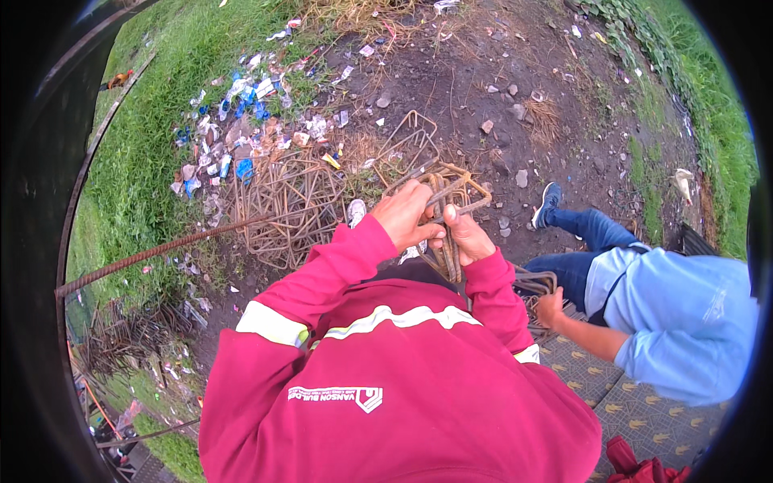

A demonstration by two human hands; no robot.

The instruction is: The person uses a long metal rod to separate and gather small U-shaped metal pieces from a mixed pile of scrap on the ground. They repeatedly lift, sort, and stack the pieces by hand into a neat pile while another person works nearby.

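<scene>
In front of my chest I hold a bundle of rusty rebar stirrups (479,200), steel bars bent into closed rectangles. My left hand (405,213) is closed on the bundle's left side, fingers curled around the bars. Close beside it, my right hand (469,237) grips the same bundle with its thumb pointing up. Some bars hang below the hands toward my lap, and the palms hide part of them. Just beyond, another stirrup (411,133) shows against the dirt; whether it is attached to the bundle is unclear.
A tangled pile of stirrups (282,201) lies on the ground ahead left, beside scattered litter (241,105). A long ribbed rebar (161,256) crosses the left side. At right, a co-worker in light blue (676,314) holds more stirrups (538,282) above patterned matting (644,410).
</scene>
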